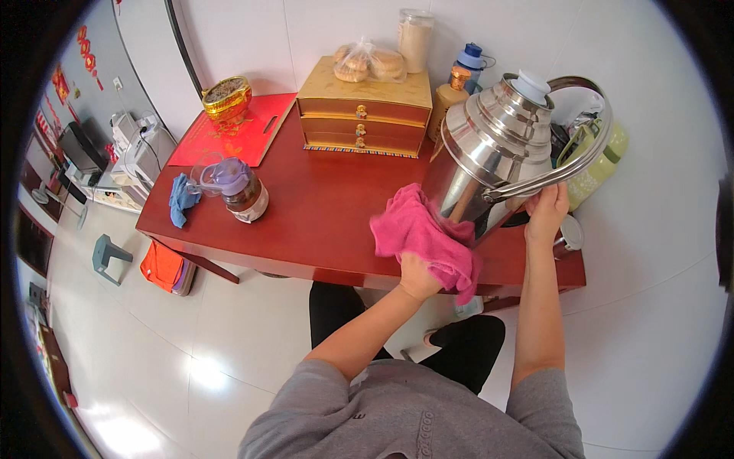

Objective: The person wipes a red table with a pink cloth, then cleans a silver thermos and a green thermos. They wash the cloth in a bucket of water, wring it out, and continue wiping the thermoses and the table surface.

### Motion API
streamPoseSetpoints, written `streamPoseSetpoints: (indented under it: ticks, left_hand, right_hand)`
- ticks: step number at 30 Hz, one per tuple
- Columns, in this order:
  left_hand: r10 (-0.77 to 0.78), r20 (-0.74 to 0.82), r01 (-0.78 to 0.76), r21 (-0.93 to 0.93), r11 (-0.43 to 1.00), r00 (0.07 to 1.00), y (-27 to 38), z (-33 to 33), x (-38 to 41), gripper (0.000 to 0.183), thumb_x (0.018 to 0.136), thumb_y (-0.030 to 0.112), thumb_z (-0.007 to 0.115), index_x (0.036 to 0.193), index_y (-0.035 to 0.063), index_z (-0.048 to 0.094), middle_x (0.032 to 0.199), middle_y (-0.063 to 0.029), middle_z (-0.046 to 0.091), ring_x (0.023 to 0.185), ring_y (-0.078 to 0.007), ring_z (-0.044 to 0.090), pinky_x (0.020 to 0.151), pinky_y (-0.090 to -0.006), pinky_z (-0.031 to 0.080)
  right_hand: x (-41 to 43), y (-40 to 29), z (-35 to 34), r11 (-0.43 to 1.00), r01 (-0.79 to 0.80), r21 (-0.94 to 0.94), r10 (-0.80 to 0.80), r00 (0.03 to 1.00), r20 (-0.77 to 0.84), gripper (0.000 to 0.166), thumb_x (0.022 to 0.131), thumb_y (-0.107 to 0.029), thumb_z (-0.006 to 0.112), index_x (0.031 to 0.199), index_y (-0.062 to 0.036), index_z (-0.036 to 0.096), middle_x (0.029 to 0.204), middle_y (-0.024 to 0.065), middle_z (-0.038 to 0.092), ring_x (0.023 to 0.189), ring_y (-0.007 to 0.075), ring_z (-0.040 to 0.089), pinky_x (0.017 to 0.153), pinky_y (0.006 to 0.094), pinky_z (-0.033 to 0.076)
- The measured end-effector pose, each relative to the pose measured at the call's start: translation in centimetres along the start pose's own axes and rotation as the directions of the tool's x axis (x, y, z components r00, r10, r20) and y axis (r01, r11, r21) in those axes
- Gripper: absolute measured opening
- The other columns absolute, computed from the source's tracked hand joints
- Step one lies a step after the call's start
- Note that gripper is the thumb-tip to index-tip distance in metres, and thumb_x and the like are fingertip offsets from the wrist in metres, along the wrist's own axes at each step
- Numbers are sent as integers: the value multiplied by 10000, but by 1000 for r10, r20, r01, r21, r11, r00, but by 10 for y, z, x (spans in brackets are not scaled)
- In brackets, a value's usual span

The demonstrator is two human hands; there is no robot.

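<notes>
A large stainless steel vacuum flask [487,137] leans over the right part of the red wooden table [321,212]. Its white stopper [531,86] sits in the neck, and a curved metal handle [579,163] swings out on the right. My left hand [418,276] grips a bright pink cloth [427,238] pressed to the flask's lower side; the cloth hides most of the fingers. On the far right side, my right hand [547,213] holds the flask low on its body, its fingertips partly hidden.
A gold drawer box [364,106] with bagged bread [367,62] and a jar [415,40] stands at the wall. Bottles [471,63] and a green flask [602,160] crowd the right. Leftward are a purple-lidded jar [246,192], blue cloth [183,201] and gold bowl [227,100].
</notes>
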State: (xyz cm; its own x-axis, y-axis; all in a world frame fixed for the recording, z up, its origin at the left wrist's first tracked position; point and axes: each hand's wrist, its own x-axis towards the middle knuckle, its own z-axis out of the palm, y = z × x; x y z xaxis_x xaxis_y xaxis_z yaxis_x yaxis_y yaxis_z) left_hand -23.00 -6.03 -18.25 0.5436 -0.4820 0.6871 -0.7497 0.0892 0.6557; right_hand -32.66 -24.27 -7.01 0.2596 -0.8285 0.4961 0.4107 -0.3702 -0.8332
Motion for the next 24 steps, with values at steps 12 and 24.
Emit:
streamPoseSetpoints:
  ticks: [12,24]
  left_hand:
    - [135,-218,-134,20,991,967,3,16,100,482,801,312,747,1163,30,600,1103,-167,621,1076,-368,561,942,-465,422]
    - [97,239,-153,231,961,966,-23,-14,9,442,834,276,643,1236,92,633,1202,-216,598,1140,-444,541,939,-533,438]
  right_hand:
    - [-3,-6,3,1000,-2,14,2,1000,15,240,1037,-227,540,1126,-17,615,702,-67,483,528,14,374,452,200,271]
    - [-3,-4,4,997,52,53,-53,998,25,229,1037,-238,556,1044,-19,626,700,-55,482,508,13,348,433,199,234]
